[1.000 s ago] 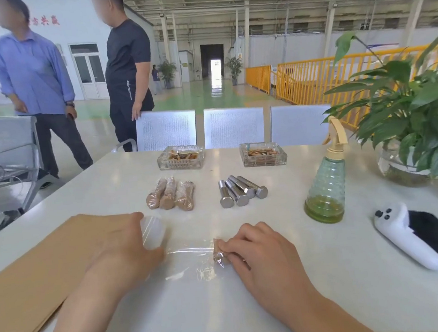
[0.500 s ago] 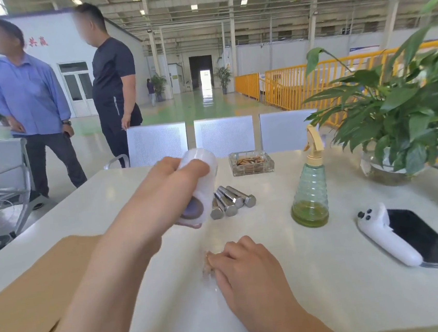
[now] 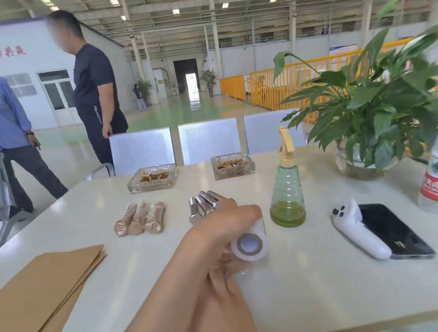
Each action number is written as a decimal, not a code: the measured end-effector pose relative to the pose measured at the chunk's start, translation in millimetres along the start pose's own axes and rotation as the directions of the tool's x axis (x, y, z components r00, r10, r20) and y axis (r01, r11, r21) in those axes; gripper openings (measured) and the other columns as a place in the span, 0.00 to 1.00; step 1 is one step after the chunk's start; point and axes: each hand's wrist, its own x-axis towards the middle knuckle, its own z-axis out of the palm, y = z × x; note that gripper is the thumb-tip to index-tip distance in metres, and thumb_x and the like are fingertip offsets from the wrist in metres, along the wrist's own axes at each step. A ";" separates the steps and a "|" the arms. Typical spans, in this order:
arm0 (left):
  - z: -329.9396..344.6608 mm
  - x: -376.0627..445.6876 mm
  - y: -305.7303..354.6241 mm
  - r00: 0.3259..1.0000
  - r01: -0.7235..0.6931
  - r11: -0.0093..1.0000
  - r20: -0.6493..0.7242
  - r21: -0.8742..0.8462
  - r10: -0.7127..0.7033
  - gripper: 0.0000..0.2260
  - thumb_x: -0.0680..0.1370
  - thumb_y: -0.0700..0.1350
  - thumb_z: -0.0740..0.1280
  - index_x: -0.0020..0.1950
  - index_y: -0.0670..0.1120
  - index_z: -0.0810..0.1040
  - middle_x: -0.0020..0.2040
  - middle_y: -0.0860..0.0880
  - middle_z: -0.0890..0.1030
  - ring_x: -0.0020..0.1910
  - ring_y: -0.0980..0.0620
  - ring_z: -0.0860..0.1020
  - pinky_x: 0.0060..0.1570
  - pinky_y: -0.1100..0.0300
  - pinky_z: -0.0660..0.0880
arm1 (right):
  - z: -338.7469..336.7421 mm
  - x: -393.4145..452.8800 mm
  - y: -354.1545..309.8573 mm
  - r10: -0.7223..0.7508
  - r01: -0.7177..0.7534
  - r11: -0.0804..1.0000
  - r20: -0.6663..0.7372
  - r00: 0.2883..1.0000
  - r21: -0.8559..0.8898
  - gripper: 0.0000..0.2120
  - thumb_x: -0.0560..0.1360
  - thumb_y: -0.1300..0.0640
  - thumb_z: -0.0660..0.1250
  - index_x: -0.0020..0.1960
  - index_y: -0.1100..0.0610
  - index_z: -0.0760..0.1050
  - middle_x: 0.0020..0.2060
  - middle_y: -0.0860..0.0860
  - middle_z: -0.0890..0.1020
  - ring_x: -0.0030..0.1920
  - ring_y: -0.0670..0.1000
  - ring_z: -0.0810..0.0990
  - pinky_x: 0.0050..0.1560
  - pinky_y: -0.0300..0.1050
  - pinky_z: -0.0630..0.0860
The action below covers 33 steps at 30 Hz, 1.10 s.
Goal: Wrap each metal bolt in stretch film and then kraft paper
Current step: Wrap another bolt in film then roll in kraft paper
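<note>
left hand (image 3: 219, 228) has a closed grip on the stretch film roll (image 3: 250, 243) mid-counter (image 3: 319, 285), right hand (image 3: 226, 295) pinning something under it, can't tell what; film's light and clingy so hold the core, bare bolts (image 3: 203, 206) at 12 o'clock look heavy, slick.

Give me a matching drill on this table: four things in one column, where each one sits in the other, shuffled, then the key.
Things:
1. stretch film roll
2. kraft paper sheets
3. bare metal bolts
4. spray bottle

Places:
A. near left corner of the table, lying flat
B. standing upright, right of the bolts
C. held in the left hand, above the right hand
D. middle of the table, side by side, just beyond the left hand

Pairs: 1-C, 2-A, 3-D, 4-B
</note>
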 end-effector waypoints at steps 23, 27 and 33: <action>7.6 -5.3 -12.7 1.000 0.010 0.979 -0.030 0.205 -0.004 0.17 0.83 0.52 0.60 0.61 0.39 0.73 0.40 0.43 0.83 0.35 0.46 0.85 0.20 0.68 0.65 | -31.8 19.2 107.0 0.258 -0.101 0.746 -0.146 0.955 0.658 0.20 0.84 0.47 0.57 0.75 0.43 0.71 0.70 0.38 0.73 0.68 0.35 0.69 0.71 0.37 0.65; 3.6 -8.9 -13.0 0.995 -0.093 0.892 0.071 0.443 0.068 0.13 0.84 0.40 0.61 0.67 0.36 0.75 0.51 0.42 0.83 0.47 0.47 0.86 0.36 0.62 0.81 | -19.2 16.3 115.6 0.279 -0.181 0.804 -0.091 0.956 0.566 0.28 0.80 0.44 0.65 0.79 0.42 0.65 0.72 0.37 0.68 0.70 0.41 0.71 0.71 0.46 0.70; -20.0 -10.7 -40.8 0.887 -0.248 0.723 -0.148 0.645 0.437 0.14 0.78 0.42 0.64 0.54 0.58 0.84 0.53 0.58 0.81 0.53 0.49 0.82 0.56 0.57 0.78 | -10.2 12.4 114.8 0.268 -0.165 0.848 -0.140 0.953 0.503 0.30 0.79 0.44 0.64 0.80 0.40 0.61 0.72 0.36 0.65 0.63 0.45 0.76 0.66 0.47 0.74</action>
